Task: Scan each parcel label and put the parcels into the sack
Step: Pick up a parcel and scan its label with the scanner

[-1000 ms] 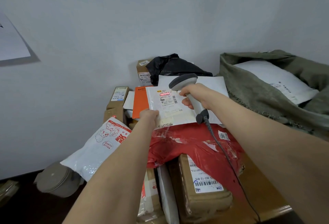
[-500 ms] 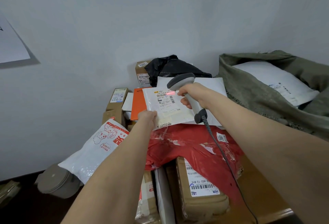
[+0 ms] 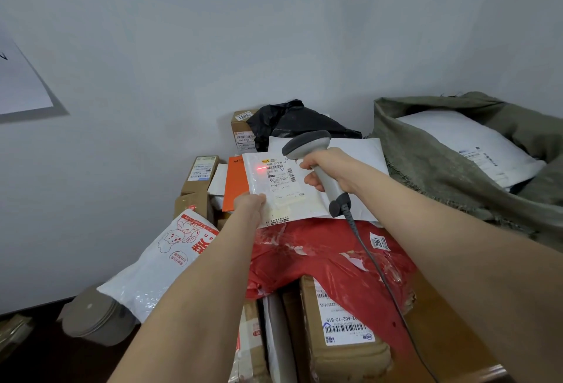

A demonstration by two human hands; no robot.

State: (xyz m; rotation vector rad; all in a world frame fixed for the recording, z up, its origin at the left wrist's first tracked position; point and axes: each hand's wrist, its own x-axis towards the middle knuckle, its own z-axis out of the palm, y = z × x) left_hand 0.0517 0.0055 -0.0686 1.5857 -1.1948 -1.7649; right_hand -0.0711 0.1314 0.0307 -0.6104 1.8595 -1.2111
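Pinching the lower left corner of the flat white parcel (image 3: 283,199) with the left hand (image 3: 249,204); holding it tilted up above the heap and showing its printed label (image 3: 280,175) to the camera; gripping the grey scanner (image 3: 305,142) by the handle in the right hand (image 3: 327,169), with fingers wrapped round it; pointing the scanner head down and left at the label; throwing a red light spot (image 3: 260,168) onto the parcel's upper left, just beside the barcode lines; trailing a dark cable (image 3: 374,263) from the handle's end across the crumpled red parcel (image 3: 329,254) toward the near table edge (image 3: 441,321).

Holding the white parcel above that red one, itself draping over a brown cardboard box (image 3: 344,321) with a barcode label; hovering in front of a larger white mailer (image 3: 359,151), an orange parcel (image 3: 233,184), a black bag (image 3: 292,123) and a small labelled box (image 3: 242,129) against the wall; passing the left forearm over a white bag with red cartoon print (image 3: 164,254), hanging off the heap's left side near a tall brown box (image 3: 201,175).

Standing well apart from the scanning, at the right: the grey-green sack (image 3: 426,175), gaping open and already containing a big white parcel (image 3: 466,145).
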